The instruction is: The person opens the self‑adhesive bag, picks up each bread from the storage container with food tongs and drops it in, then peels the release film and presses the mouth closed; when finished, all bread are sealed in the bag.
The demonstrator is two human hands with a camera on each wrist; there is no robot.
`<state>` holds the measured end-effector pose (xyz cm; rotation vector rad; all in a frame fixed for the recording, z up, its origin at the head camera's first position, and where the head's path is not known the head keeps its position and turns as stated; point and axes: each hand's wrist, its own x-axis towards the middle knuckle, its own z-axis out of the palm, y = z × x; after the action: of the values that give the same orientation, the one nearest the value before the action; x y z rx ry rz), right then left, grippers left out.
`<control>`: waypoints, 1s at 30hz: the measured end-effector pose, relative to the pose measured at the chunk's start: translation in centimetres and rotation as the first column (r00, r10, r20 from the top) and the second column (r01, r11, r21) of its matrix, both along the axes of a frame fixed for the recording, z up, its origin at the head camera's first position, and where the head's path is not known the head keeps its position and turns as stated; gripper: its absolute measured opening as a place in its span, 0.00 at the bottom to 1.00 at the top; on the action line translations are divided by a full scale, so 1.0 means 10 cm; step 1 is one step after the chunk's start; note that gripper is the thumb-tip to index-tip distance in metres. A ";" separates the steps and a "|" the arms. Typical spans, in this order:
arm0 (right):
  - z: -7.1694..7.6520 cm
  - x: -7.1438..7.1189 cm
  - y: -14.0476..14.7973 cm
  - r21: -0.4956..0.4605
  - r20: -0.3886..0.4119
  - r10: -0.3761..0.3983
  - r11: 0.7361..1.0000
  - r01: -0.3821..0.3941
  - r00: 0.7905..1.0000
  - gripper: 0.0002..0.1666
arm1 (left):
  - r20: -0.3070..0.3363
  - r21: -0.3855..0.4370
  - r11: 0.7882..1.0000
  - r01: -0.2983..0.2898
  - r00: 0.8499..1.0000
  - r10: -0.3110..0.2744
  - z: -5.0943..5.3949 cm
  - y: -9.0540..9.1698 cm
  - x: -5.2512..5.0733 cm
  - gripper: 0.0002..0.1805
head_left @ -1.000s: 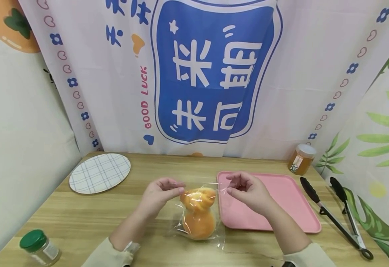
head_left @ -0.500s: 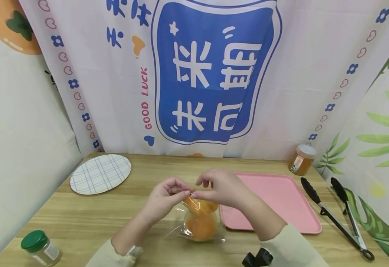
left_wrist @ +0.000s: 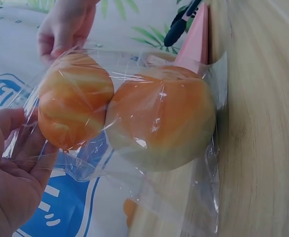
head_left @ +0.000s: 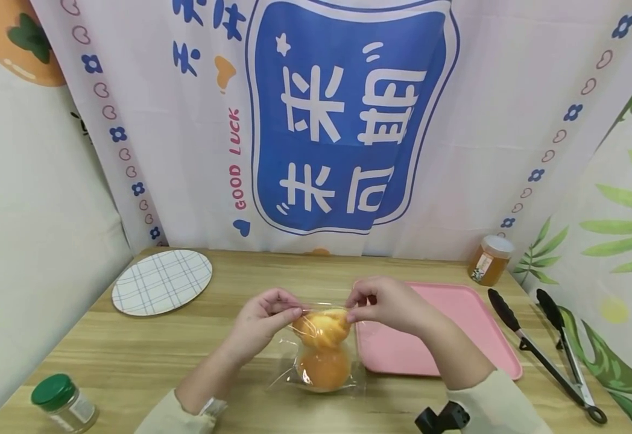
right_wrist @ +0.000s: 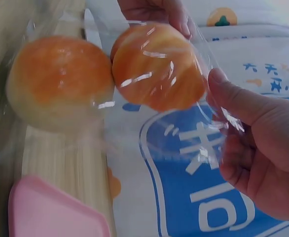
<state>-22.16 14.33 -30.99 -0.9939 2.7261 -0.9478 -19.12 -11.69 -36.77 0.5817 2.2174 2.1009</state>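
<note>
A clear plastic bag (left_wrist: 149, 195) with two bread buns inside stands on the wooden table in front of me. The bun with a ridged, twisted top (head_left: 322, 328) sits above the smooth round bun (head_left: 324, 367). At the bag's upper left edge my left hand (head_left: 264, 319) pinches the film between thumb and fingers. My right hand (head_left: 392, 304) pinches the upper right edge the same way, as the right wrist view shows. Neither hand grips a bun itself; the film lies between.
Right of the bag lies a pink tray (head_left: 457, 325), with black-tipped tongs (head_left: 555, 355) beyond it. A jar with amber contents (head_left: 491, 260) stands at the back right. An oval checked plate (head_left: 162, 282) lies back left, a green-lidded jar (head_left: 65, 402) front left.
My right hand came left to the left hand at the bag's top, then moved back right, now pinching the bag's right edge. The left hand has stayed nearly in place.
</note>
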 end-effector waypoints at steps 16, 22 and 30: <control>-0.37 -0.13 0.16 -0.323 0.282 -0.062 0.933 0.156 0.957 0.13 | 0.121 0.095 0.994 -0.053 0.992 0.042 -0.10 -0.20 -0.08 0.19; -0.55 -0.25 -0.02 -0.470 0.459 -0.044 0.835 0.285 0.887 0.14 | 0.218 0.071 0.990 -0.124 0.970 0.106 -0.05 -0.25 -0.14 0.20; -0.80 -0.43 -0.28 -0.433 0.581 -0.119 0.792 0.430 0.805 0.17 | 0.321 0.112 0.971 -0.211 0.933 0.165 -0.22 -0.39 -0.35 0.24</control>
<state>-26.45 11.54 -38.96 -0.2529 2.1832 -1.8176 -22.58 -15.54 -38.95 0.0314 2.0275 2.2697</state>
